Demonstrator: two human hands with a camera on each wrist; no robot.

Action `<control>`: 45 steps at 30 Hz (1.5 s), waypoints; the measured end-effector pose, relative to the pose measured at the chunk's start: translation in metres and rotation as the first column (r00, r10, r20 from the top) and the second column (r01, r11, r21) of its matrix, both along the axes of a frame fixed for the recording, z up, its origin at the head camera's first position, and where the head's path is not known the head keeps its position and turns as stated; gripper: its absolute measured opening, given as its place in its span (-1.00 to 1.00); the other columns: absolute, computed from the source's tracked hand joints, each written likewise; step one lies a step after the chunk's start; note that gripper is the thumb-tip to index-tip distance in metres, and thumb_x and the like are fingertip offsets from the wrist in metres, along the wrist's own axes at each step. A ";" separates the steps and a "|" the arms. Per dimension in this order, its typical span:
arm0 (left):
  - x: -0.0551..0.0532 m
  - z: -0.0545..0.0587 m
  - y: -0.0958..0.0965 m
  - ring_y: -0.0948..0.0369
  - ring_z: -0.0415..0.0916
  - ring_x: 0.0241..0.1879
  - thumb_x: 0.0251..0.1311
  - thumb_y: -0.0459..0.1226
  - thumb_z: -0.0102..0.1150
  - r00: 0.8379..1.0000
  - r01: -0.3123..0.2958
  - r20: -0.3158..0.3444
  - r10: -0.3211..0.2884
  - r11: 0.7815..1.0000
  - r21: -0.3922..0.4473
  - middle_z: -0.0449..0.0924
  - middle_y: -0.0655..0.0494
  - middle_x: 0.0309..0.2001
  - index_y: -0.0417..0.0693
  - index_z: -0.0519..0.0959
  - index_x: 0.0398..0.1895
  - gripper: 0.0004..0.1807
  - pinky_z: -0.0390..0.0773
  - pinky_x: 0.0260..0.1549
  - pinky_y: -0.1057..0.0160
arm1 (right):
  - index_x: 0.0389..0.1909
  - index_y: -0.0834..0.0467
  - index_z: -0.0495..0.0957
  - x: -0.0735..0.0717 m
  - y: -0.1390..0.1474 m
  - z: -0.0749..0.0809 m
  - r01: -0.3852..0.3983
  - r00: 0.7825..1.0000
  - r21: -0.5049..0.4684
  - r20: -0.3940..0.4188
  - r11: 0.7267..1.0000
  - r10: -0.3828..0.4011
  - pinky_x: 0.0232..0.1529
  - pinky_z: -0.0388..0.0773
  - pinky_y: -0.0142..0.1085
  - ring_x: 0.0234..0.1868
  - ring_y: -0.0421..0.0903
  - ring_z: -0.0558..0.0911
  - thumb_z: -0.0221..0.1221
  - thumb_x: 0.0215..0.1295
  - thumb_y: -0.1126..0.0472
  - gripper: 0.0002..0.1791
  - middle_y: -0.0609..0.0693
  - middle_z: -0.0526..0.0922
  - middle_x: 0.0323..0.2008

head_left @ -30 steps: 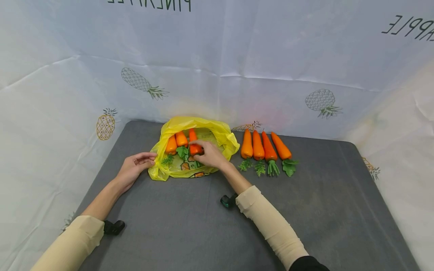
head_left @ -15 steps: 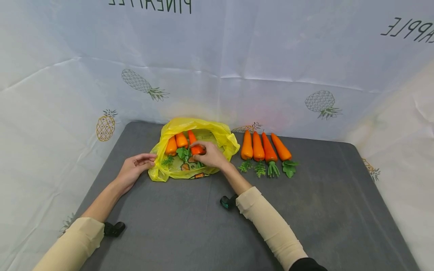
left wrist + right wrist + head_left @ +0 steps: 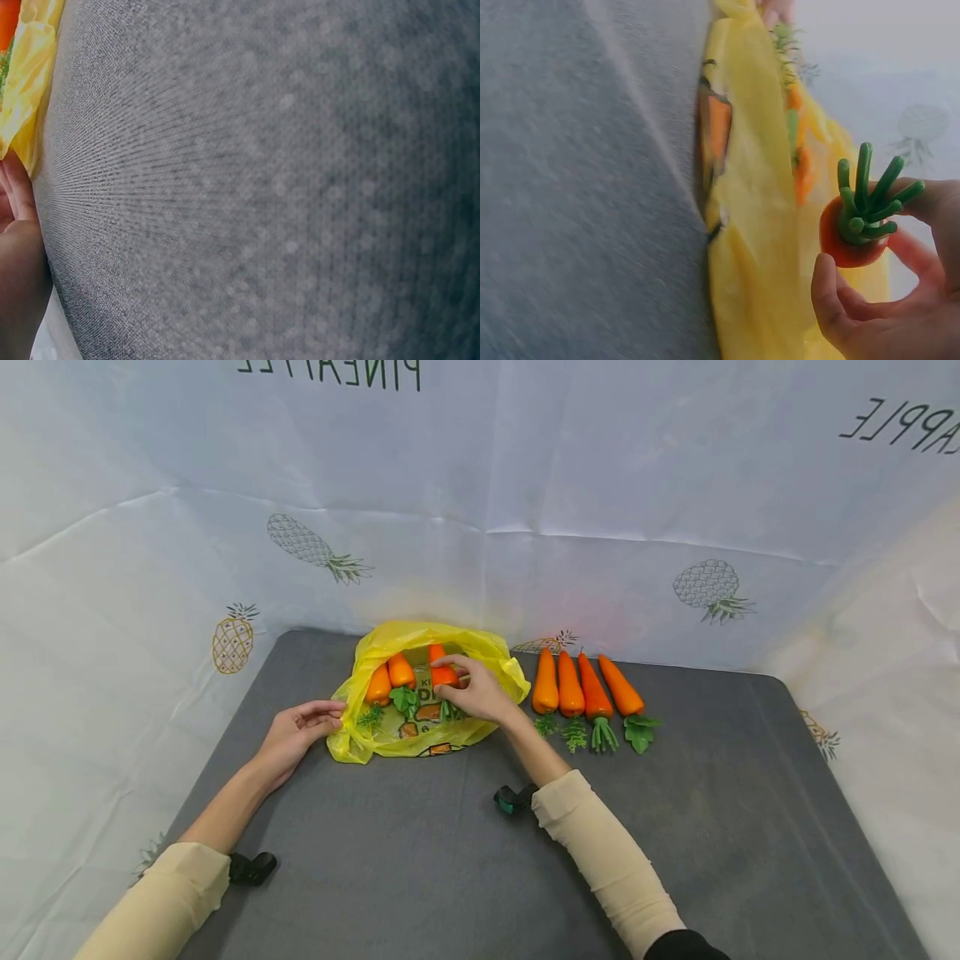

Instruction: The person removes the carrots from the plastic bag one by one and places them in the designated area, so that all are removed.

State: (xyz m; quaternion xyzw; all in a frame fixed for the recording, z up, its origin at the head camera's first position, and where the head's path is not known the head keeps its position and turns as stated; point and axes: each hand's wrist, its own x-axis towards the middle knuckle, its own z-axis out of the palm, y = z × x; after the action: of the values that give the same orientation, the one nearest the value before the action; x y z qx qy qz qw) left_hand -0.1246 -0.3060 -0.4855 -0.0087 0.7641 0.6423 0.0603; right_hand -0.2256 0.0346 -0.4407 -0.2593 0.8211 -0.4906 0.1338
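My right hand (image 3: 482, 693) pinches an orange carrot (image 3: 444, 676) by its thick top, within the mouth of a yellow plastic bag (image 3: 468, 637). In the right wrist view, the carrot's green stubby stalks (image 3: 862, 214) point towards the camera, between thumb and fingers. At the bag's left edge, my left hand (image 3: 291, 742) holds the plastic with its fingertips; only part of this hand (image 3: 19, 262) shows in the left wrist view. Two more carrots, one leftmost (image 3: 378, 685) and one beside it (image 3: 401, 671), lie inside the bag with leafy green tops.
To the bag's right lies a row of several carrots (image 3: 572, 685), their green tops towards me. Everything rests on a grey table (image 3: 450, 860). Behind it hangs a pale sheet (image 3: 480, 468) printed with pineapples. A dark wrist camera (image 3: 252, 867) sits on the left wrist.
My right hand has shifted slightly right with the carrot inside the bag, uncovering print on the plastic. The left hand stays at the bag's edge.
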 end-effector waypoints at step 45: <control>0.000 0.001 0.000 0.53 0.66 -0.05 0.56 -0.28 0.26 1.000 0.001 0.007 0.000 1.000 -0.024 0.73 0.47 -0.04 -0.41 0.52 0.39 -0.51 0.66 0.01 0.59 | 0.43 0.10 0.58 0.041 0.185 0.070 0.151 0.987 0.082 -0.071 0.985 -0.146 0.31 0.61 0.10 0.30 0.20 0.64 0.32 0.55 0.19 -0.52 0.21 0.63 0.38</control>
State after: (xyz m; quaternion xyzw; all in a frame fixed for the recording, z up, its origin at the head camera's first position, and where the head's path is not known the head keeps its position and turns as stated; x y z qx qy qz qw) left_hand -0.1247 -0.3062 -0.4841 -0.0116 0.7714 0.6331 0.0632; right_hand -0.1842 0.2194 -0.3710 -0.2069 0.8626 -0.4544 0.0815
